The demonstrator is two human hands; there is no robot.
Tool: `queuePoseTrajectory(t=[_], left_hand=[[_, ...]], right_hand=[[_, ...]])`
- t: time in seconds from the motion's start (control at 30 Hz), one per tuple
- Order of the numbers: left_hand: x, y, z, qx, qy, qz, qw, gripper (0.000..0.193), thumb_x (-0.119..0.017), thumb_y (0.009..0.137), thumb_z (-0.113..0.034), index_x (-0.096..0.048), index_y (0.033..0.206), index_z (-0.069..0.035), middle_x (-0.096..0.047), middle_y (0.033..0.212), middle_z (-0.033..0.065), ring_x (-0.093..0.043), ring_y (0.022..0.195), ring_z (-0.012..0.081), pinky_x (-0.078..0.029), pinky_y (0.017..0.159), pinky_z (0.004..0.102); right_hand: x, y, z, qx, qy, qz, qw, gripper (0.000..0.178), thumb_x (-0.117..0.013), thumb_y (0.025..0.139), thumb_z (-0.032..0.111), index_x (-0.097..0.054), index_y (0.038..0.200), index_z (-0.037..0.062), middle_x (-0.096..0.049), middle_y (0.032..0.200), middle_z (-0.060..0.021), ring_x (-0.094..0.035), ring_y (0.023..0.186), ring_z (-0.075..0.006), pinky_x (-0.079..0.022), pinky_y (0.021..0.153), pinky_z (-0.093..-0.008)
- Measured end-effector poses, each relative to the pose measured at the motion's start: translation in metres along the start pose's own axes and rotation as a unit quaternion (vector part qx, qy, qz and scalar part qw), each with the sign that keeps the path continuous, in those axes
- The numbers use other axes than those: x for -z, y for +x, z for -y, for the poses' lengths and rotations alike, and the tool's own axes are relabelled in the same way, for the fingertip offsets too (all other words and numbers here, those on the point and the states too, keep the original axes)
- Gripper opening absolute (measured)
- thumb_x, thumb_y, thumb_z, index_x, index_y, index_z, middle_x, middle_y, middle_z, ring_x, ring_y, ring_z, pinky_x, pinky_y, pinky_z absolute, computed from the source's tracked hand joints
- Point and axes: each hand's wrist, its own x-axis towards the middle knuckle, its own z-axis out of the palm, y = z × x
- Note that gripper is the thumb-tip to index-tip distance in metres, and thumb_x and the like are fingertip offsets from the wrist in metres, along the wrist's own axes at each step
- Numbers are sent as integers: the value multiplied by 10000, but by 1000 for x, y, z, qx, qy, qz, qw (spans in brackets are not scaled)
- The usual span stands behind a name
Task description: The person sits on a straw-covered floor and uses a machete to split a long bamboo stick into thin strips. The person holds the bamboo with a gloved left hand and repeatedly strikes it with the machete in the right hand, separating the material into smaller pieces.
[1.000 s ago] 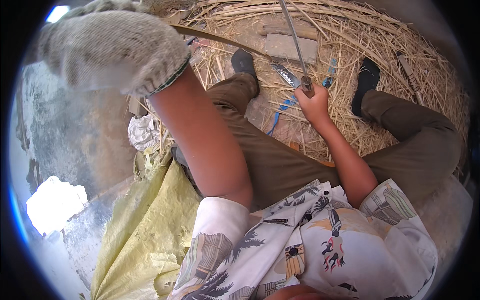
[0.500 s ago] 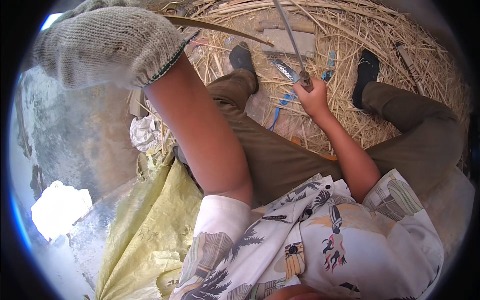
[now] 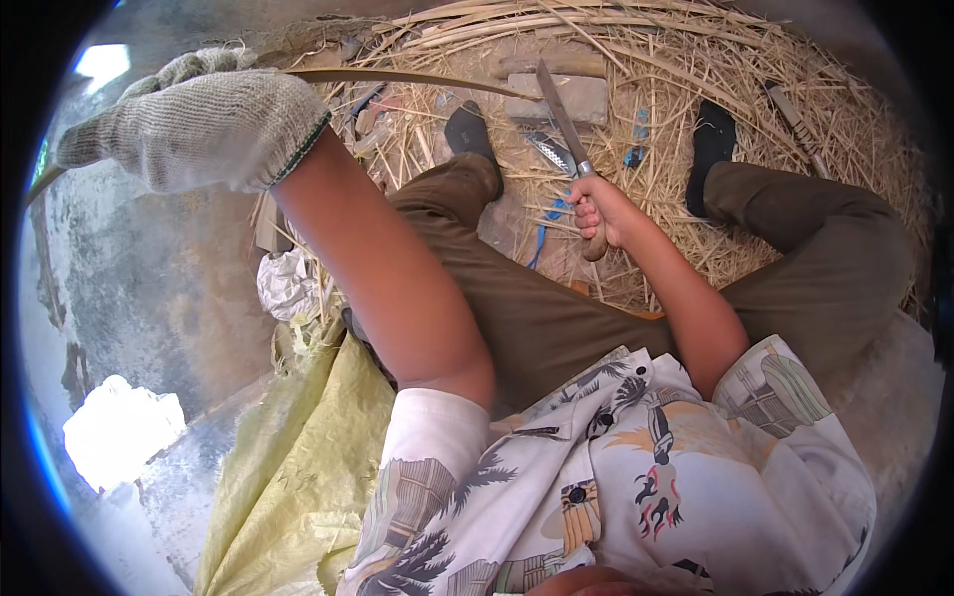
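Note:
My left hand [image 3: 199,124], in a grey knitted glove, is raised at the upper left with its fingers closed around a long, thin bamboo strip [image 3: 397,77]. One end of the strip pokes out beyond the glove at the far left. The other end reaches right, over a grey brick-like block [image 3: 586,97]. My bare right hand [image 3: 608,211] grips a knife [image 3: 562,114] by its wooden handle between my legs. Its long blade points up and slightly left, the tip close to the strip's right end.
Bamboo shavings [image 3: 676,94] cover the floor around my feet. A patterned blade-like piece [image 3: 549,152] and blue straps [image 3: 637,134] lie near the knife. Another long-handled tool [image 3: 795,124] rests at the far right. A yellow woven sack [image 3: 308,457] and crumpled white wrapping [image 3: 286,283] are at my left.
My right hand has turned, so the knife's blade and handle now show fully and the blade lies lower. My gloved left hand has moved left and away, drawing the strip with it.

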Motion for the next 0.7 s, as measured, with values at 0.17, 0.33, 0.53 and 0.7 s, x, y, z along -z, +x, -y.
queuePoseTrajectory(t=[0.17,0.33,0.53,0.7], left_hand=[[13,11,-24,-60,284,-71,954,535,-499,926,-643,-671,1085,-162,-684,770,29,-629,562,174,-524,467,326],[35,20,-28,-61,232,-110,965,586,-507,866,-726,-690,952,-176,-649,679,4,-588,509,171,-476,441,319],[-24,19,-21,109,152,-31,982,713,-450,749,-882,-645,662,-201,-573,561,-37,-471,430,149,-353,413,314],[-35,17,-22,208,115,51,970,769,-376,643,-979,-497,559,-224,-426,500,-56,-312,427,123,-232,441,303]], right_hand=[[-10,-7,-7,143,-242,-134,950,164,-611,770,127,-515,658,55,-417,503,9,-362,345,-106,-312,331,-297],[-24,-12,-15,232,-350,-118,900,244,-643,760,180,-552,592,29,-507,510,-42,-462,404,-147,-356,396,-333],[-12,-1,-17,349,-371,-166,844,276,-658,754,212,-543,593,20,-495,519,-33,-449,497,-147,-383,507,-354],[-4,10,-20,369,-313,-181,856,272,-659,756,209,-541,585,33,-497,522,-25,-456,483,-146,-372,491,-352]])
